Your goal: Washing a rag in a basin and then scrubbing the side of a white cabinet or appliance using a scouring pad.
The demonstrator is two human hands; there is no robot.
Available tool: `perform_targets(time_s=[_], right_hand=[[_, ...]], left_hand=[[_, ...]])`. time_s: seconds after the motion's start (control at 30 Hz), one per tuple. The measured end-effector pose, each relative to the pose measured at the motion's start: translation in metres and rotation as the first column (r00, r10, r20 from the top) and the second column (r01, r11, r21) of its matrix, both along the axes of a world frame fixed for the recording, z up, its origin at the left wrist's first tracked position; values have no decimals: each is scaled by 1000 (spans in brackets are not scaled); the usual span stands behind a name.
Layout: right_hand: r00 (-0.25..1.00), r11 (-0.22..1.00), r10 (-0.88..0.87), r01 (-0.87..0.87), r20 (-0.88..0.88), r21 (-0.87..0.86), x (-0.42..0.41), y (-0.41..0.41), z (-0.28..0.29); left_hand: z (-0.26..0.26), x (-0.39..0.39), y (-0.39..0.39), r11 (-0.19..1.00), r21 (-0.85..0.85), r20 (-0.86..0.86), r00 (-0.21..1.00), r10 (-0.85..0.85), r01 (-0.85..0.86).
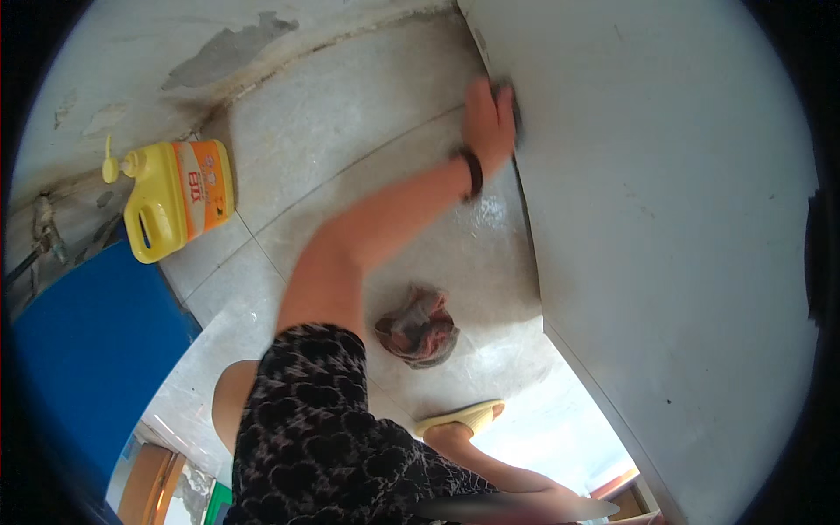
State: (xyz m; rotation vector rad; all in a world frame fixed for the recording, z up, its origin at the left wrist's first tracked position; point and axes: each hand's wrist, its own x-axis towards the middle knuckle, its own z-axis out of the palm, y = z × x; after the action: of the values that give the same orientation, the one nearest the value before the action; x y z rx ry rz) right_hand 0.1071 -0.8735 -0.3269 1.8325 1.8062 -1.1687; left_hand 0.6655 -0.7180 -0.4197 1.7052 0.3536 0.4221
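Note:
My left hand [489, 125], with a dark band on its wrist, reaches forward to the foot of a large white panel [656, 197]. It presses a dark pad or cloth [517, 125] against the panel's lower edge, where it meets the tiled floor; motion blurs the pad. White suds [489, 211] lie on the tiles just behind the wrist. A crumpled reddish-brown and grey rag [420, 328] rests on the floor nearer to me. My right hand is out of view.
A yellow jug with a pump top [161, 197] and an orange label stands on the floor by the peeling wall [144, 59]. Beside it are a blue panel [92, 348] and a metal pipe fitting [49, 233]. My foot wears a yellow slipper [469, 418].

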Motion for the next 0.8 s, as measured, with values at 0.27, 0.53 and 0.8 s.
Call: perform_targets(time_s=[0.27, 0.53, 0.8], right_hand=[[610, 320, 480, -791, -631, -522, 153, -56, 197], [53, -774, -219, -617, -974, 141, 276, -115, 369], [-73, -659, -570, -554, -818, 508, 287, -92, 355]], left_hand=[[8, 54, 36, 989, 25, -56, 988, 144, -143], [104, -209, -122, 930, -348, -33, 990, -139, 119], [246, -70, -51, 864, -504, 349, 910, 223, -19]])
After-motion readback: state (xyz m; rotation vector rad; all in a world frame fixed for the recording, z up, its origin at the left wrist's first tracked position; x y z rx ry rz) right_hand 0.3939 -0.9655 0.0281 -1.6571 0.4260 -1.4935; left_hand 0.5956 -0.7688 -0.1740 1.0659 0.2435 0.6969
